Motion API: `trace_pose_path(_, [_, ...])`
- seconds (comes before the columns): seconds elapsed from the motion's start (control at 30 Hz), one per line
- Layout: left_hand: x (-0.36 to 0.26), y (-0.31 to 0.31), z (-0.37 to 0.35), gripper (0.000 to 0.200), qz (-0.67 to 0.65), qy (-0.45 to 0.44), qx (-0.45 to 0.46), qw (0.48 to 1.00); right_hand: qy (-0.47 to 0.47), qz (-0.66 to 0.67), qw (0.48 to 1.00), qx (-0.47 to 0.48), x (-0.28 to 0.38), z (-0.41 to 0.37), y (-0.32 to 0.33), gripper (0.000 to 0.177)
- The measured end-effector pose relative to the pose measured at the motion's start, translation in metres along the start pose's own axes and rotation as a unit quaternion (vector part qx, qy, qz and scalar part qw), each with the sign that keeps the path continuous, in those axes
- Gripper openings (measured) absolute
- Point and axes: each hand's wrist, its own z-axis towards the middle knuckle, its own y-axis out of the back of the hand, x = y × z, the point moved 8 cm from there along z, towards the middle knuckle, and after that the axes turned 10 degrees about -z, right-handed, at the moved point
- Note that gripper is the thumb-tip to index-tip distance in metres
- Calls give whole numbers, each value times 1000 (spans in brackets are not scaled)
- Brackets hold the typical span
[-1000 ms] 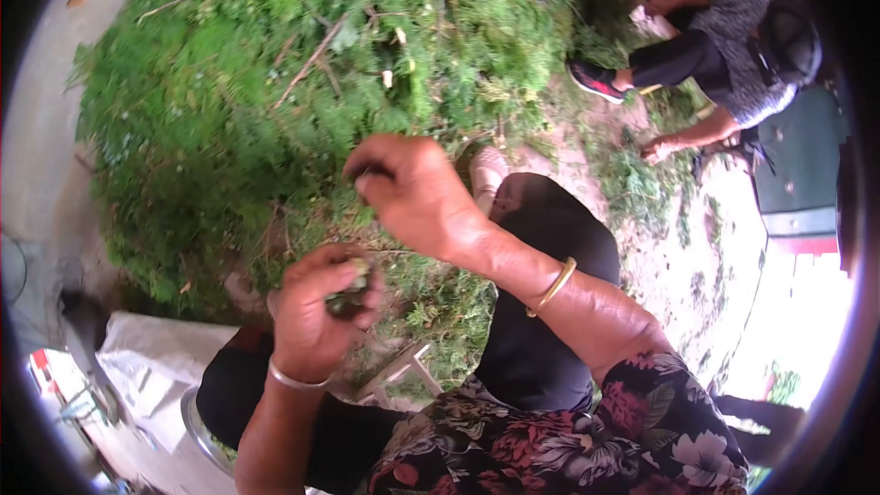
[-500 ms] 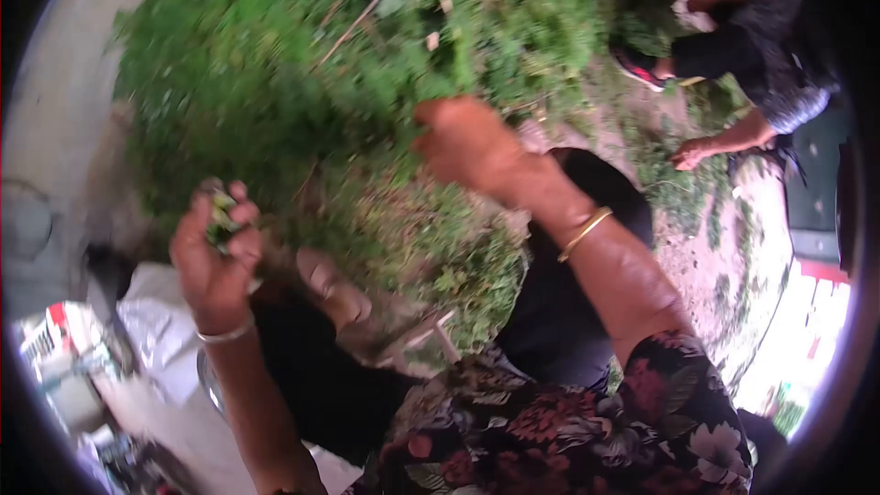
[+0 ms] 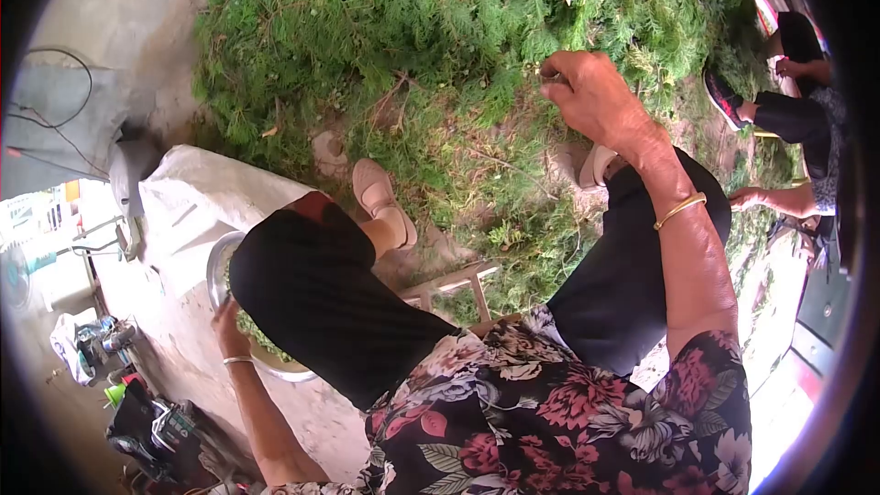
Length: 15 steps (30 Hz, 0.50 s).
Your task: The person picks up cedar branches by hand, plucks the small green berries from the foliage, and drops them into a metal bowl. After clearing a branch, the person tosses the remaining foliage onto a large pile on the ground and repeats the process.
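Observation:
My right hand (image 3: 596, 99) hovers over the green branches (image 3: 385, 37), its thumb and fingers curled together; whatever lies between the fingertips is too small to make out. A gold bangle circles that wrist. My left hand (image 3: 231, 328) is at the left side of a metal basin (image 3: 217, 273), beside my black-trousered knee. Small green pieces lie in the basin, which the knee partly covers. The fingers of the left hand are largely hidden, so their grip cannot be seen.
A low wooden frame (image 3: 449, 289) stands between my legs. At the right another person (image 3: 797, 119) sits by the branches, one hand reaching down. A pale sheet (image 3: 197, 183), cables (image 3: 60, 126) and a dark bag (image 3: 137, 422) are at the left.
My left hand, earlier raised with green sprigs in its fingers, has gone down to the basin. My right hand now appears farther right and higher, and the view has shifted.

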Motion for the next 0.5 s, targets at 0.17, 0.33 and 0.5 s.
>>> trace_pose_path(0.17, [24, 59, 96, 14, 284, -155, 68, 944, 36, -12, 999, -28, 6, -2, 1, 18])
trace_pose_path(0.33, [-178, -178, -36, 44, 193, -203, 244, 928, 45, 8, 999, -22, 15, -12, 13, 16])
trace_pose_path(0.5, [-163, -406, -156, 51, 360, -447, 487, 658, 27, -60, 998, -1, 8, -26, 23, 19])
